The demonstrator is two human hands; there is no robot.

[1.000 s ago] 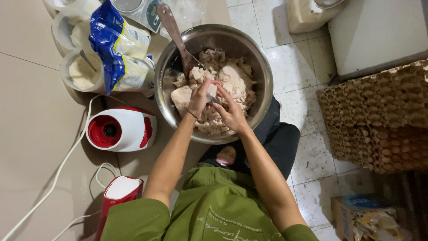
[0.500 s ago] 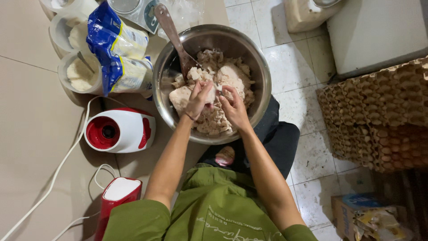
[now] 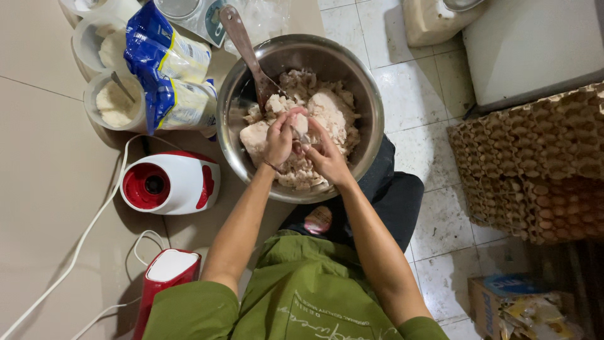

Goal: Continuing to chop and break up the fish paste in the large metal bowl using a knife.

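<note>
A large steel bowl [image 3: 362, 82] sits on the floor in front of me, full of pale cooked meat pieces [image 3: 330, 110]. Both my hands are over its middle. My left hand [image 3: 280, 138] and my right hand [image 3: 327, 157] together grip one pale piece of meat [image 3: 300, 124] between the fingertips, above the heap. A long-handled spoon [image 3: 242, 44] leans in the bowl's far left side, its handle pointing out over the rim.
A red and white blender base [image 3: 167, 182] and a second red appliance [image 3: 165, 274] with white cords lie on the left. Blue bags [image 3: 160, 69] and tubs of white powder [image 3: 110, 104] stand at the far left. Stacked egg trays [image 3: 535, 164] are on the right.
My hands have shifted slightly within the bowl and lifted a small piece of meat, now held between both sets of fingertips. The bowl and spoon have stayed put.
</note>
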